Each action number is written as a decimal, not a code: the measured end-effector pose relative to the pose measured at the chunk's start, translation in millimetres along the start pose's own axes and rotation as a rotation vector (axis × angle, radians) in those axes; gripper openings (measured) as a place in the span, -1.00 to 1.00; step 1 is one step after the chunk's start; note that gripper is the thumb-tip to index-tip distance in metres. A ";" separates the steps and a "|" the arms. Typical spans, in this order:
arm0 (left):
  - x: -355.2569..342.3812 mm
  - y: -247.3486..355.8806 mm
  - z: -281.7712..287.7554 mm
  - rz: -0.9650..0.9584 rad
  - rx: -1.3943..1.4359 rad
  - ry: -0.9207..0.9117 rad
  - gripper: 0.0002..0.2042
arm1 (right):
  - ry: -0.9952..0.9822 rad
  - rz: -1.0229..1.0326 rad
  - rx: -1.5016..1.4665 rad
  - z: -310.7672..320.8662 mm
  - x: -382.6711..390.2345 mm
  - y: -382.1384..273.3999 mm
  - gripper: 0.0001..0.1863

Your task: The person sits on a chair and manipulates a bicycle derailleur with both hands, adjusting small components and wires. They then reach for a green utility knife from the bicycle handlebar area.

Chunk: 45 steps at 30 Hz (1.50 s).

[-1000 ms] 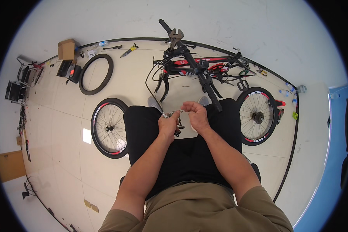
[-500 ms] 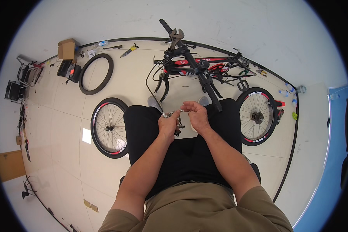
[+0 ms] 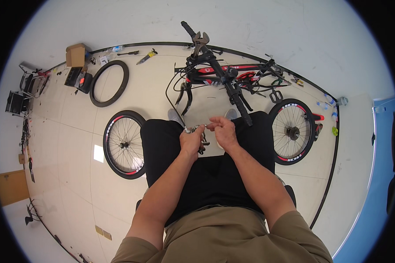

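Observation:
Between my knees, my left hand (image 3: 191, 142) is closed around a small silver-and-black metal bicycle part (image 3: 205, 142). A black cable (image 3: 174, 108) runs from the handlebar area down to this part. Close beside it, my right hand (image 3: 224, 133) pinches at a tiny silver piece (image 3: 206, 126) with thumb and fingertips, its other fingers partly raised. What exactly the piece is stays too small to tell. Just ahead of my feet is the red-and-black bicycle frame (image 3: 206, 70) with its handlebar (image 3: 224, 74). An adjustable wrench (image 3: 200, 40) shows at the handlebar.
A spoked wheel (image 3: 123, 144) lies by my left leg, another with a cog cluster (image 3: 292, 133) by my right. Farther left are a loose tire (image 3: 96, 97), an open cardboard box (image 3: 76, 57) and a yellow-and-black tool (image 3: 147, 57). Plastic bottles (image 3: 322, 105) lie along the right wall.
My right hand's fingers have shifted slightly at the small piece, the index finger now straighter. My left hand and the part in it have hardly moved.

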<state>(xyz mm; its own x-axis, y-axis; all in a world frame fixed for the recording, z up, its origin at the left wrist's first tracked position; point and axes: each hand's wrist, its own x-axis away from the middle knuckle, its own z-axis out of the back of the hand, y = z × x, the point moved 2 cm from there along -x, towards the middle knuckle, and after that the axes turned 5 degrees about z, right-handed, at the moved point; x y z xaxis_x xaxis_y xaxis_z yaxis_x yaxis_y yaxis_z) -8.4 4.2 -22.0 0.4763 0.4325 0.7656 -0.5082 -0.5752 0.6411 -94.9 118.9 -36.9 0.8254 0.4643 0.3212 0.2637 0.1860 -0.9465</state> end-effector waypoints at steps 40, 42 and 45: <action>0.1 1.1 -0.8 0.000 -0.009 0.004 -0.71 | -0.052 0.127 -0.120 0.3 -2.0 -4.5 -0.47; -0.1 0.9 -0.6 -0.002 -0.013 -0.001 -0.72 | -0.064 0.113 -0.121 0.4 -2.7 -3.8 -0.47; -0.2 1.1 0.2 -0.003 -0.020 -0.002 -0.73 | -0.065 0.095 -0.150 -0.8 0.1 -9.5 -0.47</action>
<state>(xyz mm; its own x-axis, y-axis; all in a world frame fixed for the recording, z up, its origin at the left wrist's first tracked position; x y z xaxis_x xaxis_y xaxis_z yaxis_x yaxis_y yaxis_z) -8.9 3.3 -21.5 0.4793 0.4325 0.7637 -0.5210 -0.5601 0.6441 -96.9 116.5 -27.9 0.8172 0.5297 0.2271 0.2621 0.0095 -0.9650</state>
